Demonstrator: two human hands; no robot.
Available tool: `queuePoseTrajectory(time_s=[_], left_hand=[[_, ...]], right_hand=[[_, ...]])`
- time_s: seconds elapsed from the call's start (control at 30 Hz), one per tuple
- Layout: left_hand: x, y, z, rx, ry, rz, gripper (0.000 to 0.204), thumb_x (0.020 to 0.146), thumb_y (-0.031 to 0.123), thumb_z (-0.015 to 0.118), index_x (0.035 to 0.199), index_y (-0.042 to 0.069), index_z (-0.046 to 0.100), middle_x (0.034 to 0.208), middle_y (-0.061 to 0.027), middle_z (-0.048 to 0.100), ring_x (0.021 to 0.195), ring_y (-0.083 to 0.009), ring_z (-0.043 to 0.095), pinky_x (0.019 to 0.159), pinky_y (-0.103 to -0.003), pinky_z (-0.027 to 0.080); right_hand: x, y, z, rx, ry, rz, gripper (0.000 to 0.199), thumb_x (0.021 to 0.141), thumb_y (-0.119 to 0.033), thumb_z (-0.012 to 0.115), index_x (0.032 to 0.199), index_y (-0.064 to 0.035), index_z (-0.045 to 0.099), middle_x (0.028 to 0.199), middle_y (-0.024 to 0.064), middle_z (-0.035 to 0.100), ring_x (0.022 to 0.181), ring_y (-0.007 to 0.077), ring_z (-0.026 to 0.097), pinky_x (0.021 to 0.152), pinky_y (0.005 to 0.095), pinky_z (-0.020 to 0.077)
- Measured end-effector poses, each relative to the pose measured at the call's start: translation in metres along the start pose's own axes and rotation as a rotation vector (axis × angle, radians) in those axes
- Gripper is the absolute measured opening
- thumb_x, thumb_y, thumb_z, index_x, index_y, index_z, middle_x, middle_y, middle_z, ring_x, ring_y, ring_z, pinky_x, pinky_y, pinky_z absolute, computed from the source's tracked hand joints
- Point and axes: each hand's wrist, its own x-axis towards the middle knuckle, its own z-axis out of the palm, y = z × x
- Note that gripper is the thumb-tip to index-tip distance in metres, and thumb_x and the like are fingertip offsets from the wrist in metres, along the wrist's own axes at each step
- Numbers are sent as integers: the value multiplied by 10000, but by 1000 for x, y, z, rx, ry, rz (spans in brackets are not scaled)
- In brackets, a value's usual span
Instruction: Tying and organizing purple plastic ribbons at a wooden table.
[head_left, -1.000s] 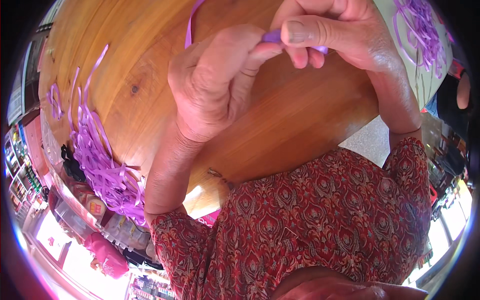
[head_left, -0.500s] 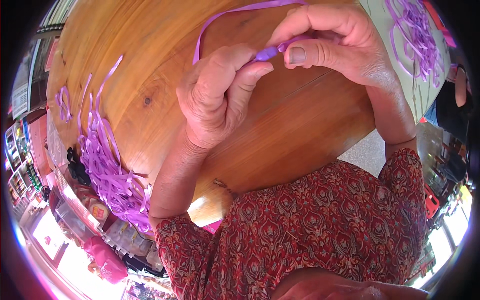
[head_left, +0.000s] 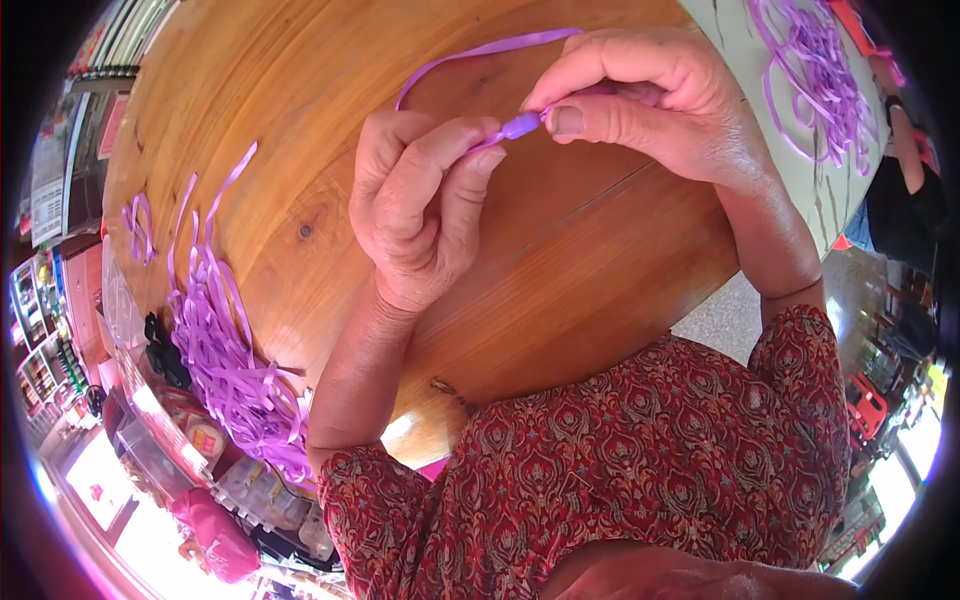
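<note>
While the purple ribbon strip (head_left: 480,52) was pinched at one end between left hand (head_left: 420,205) and right hand (head_left: 650,105) above the wooden table (head_left: 250,120), it could probably have been lost through any slackened fingertip pressure.

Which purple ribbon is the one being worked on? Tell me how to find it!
Start at the big round wooden table. Above its middle, the left hand and right hand pinch one purple ribbon between fingertips. It alone arcs up in the air; the ribbon pile lies loose at the table's left edge.

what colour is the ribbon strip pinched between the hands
Light purple; the ribbon strip shows best in the head view.
</note>
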Motion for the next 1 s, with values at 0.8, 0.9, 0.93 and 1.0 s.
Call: queuePoseTrajectory(time_s=[0.8, 0.9, 0.93, 1.0], left_hand=[[-2, -9, 3, 211, 129, -257, 490, 814, 12, 619, 1267, -1, 434, 1076, -141, 478, 995, -255, 474, 827, -354, 423], [-4, -12, 2, 130, 95, -307, 494, 808, 16, 621, 1265, -1, 434, 1061, -137, 487, 984, -257, 484, 833, -356, 427], [-5, -12, 2, 96, 75, -327, 485, 806, 14, 619, 1258, -3, 441, 1051, -133, 492, 973, -253, 490, 833, -353, 430], [-5, -10, 0, 125, 25, -335, 463, 804, 14, 622, 1237, -3, 459, 1037, -127, 501, 957, -246, 501, 830, -348, 432]], right_hand=[[-53, -21, -50, -239, 440, -10, 129, 836, -49, 643, 963, -58, 668, 866, 19, 640, 755, 88, 588, 651, 239, 477], [-71, -18, -110, -171, 701, -89, 159, 850, -60, 630, 1004, -49, 665, 917, 15, 650, 828, 84, 588, 711, 228, 472], [-79, -24, -134, -252, 792, -69, 159, 861, -110, 626, 1002, -51, 665, 915, 21, 659, 829, 83, 600, 722, 237, 481], [-97, -33, -183, -290, 975, -91, 175, 866, -132, 624, 1004, -30, 656, 889, 32, 656, 813, 96, 596, 733, 238, 476]])
